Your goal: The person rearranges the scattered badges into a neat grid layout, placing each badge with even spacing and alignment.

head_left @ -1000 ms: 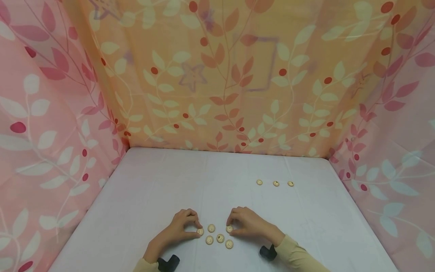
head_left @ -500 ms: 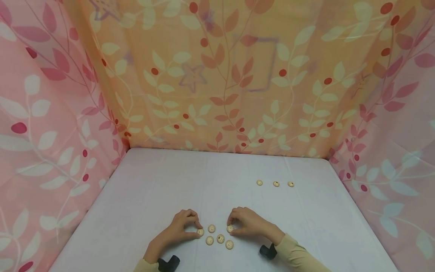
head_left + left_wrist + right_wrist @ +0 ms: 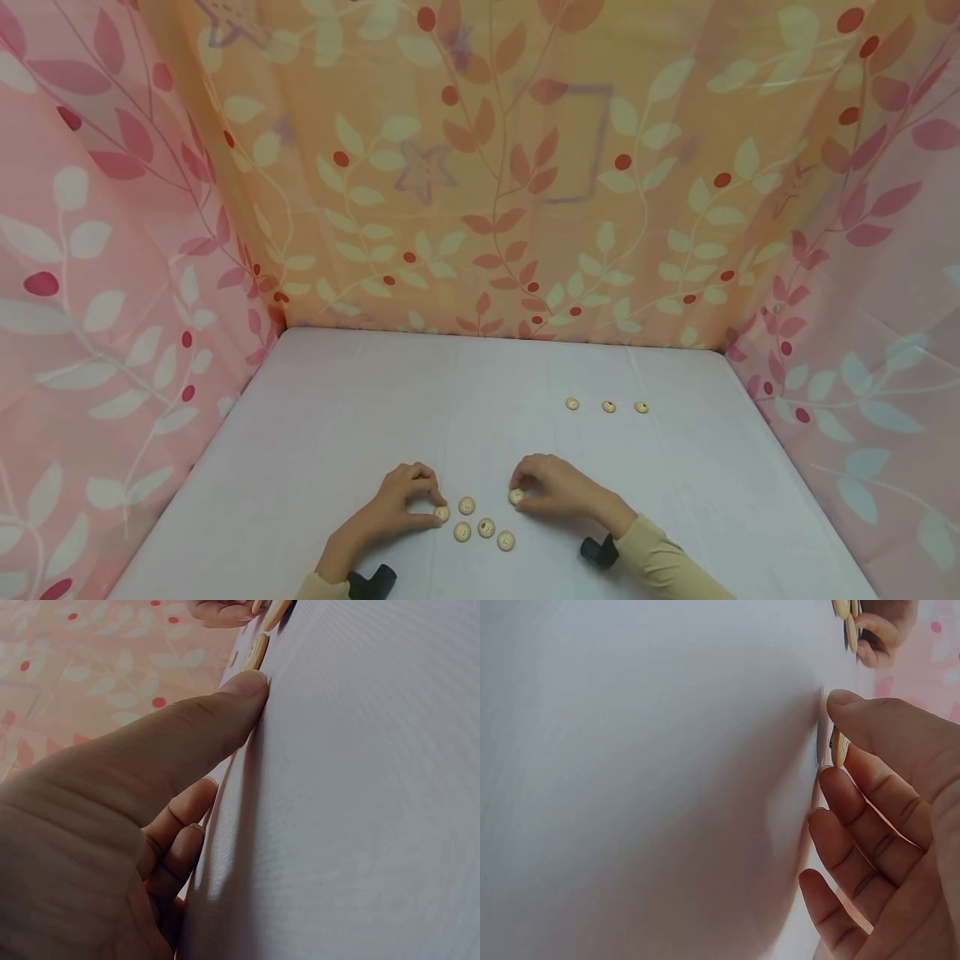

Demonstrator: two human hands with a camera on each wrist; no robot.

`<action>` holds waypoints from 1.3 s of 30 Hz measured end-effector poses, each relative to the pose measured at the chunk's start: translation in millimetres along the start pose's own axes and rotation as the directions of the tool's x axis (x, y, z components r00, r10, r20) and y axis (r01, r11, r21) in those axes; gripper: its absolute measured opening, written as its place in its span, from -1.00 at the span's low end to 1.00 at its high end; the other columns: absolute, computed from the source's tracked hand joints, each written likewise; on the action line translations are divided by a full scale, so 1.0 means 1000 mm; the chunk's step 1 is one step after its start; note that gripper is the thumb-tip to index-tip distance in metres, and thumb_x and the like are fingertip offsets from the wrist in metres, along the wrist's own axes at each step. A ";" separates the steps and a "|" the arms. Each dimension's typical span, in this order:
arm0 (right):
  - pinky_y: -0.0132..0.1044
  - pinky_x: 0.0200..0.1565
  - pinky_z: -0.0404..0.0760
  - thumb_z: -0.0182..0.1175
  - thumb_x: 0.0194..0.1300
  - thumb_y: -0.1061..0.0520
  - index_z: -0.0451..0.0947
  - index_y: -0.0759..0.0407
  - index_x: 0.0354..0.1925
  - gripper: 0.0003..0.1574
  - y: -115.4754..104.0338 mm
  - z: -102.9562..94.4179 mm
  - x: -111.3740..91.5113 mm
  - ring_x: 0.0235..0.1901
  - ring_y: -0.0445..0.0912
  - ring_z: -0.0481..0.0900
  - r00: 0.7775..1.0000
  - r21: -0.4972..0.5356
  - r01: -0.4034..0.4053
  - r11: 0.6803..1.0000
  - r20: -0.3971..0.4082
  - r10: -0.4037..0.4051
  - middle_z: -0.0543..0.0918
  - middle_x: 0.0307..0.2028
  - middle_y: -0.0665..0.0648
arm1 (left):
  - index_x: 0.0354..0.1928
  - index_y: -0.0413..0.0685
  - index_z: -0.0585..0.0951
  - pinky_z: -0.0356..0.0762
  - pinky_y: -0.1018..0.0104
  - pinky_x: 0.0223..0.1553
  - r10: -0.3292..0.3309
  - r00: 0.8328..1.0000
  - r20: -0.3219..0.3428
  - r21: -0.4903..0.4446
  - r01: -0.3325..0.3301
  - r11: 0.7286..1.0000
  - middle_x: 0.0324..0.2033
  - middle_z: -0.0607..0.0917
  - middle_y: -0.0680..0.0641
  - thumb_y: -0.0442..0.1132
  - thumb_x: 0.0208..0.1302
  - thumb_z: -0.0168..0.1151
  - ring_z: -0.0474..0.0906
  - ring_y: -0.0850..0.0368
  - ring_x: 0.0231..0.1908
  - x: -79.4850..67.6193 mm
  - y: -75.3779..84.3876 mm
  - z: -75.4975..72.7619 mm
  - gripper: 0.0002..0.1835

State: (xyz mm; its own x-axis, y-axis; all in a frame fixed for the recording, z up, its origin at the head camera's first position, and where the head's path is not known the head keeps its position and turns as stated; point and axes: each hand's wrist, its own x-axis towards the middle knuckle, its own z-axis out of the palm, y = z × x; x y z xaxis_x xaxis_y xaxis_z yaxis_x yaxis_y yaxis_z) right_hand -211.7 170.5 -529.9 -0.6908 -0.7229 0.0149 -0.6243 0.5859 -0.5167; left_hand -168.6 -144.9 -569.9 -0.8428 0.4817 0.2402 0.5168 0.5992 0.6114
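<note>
In the head view my left hand [image 3: 405, 498] pinches a round wooden button [image 3: 442, 513] at the table surface, between thumb and index finger. My right hand [image 3: 558, 486] grips another wooden button [image 3: 517, 497] by its edges; the right wrist view shows this button [image 3: 840, 747] held slightly off the white cloth between thumb and fingers. Several more buttons [image 3: 486, 527] lie flat between the two hands, one of them with a dark mark. In the left wrist view the thumb [image 3: 244, 686] hides most of what that hand holds.
Three buttons [image 3: 609, 407] lie in a spaced row toward the back right of the white-covered table [image 3: 360, 383]. Patterned curtains [image 3: 480, 208] enclose the back and both sides. Black wrist devices [image 3: 598, 552] sit under the forearms.
My right hand has moved a little right and away from me, lifting its button from beside the group. The left hand and the other buttons stay in place.
</note>
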 end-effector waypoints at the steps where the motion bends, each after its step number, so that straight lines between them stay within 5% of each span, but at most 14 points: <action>1: -0.38 -0.12 0.46 0.34 0.06 -0.07 0.54 -0.14 -0.23 -0.72 0.001 0.000 0.000 -0.27 -0.38 0.45 1.000 0.002 -0.006 1.000 -0.001 0.006 0.53 -0.32 -0.28 | -0.37 0.36 0.63 0.20 0.13 -0.08 -0.004 1.000 0.004 -0.004 0.004 1.000 -0.23 0.46 0.27 0.11 -0.06 0.38 0.27 0.31 -0.17 0.000 0.000 0.000 -0.81; 28: -0.35 -0.18 0.50 0.33 0.10 0.04 0.53 -0.06 -0.25 -0.78 0.030 -0.015 -0.013 -0.28 -0.30 0.49 0.990 -0.043 -0.044 0.998 -0.137 0.037 0.54 -0.31 -0.18 | -0.36 0.39 0.64 0.19 0.09 -0.03 -0.059 0.998 0.033 -0.027 0.060 0.998 -0.21 0.46 0.30 0.08 -0.08 0.40 0.27 0.30 -0.13 0.000 0.002 -0.003 -0.81; 39: -0.36 -0.23 0.47 0.33 0.09 0.05 0.52 -0.08 -0.29 -0.80 0.043 -0.021 -0.018 -0.33 -0.28 0.45 0.969 -0.034 -0.153 0.988 -0.202 0.143 0.52 -0.36 -0.20 | -0.37 0.37 0.64 0.18 0.05 -0.02 -0.051 0.998 0.028 -0.032 0.052 0.998 -0.22 0.47 0.28 0.08 -0.09 0.41 0.29 0.28 -0.13 0.000 0.002 -0.002 -0.80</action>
State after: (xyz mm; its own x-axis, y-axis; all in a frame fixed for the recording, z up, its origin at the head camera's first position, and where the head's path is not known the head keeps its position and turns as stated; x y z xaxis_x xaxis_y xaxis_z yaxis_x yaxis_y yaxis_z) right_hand -233.7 216.0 -534.2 -0.8323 -0.5424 0.1139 -0.5235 0.7017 -0.4833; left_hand -168.3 -145.0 -566.8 -0.8637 0.4678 0.1876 0.4671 0.6029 0.6468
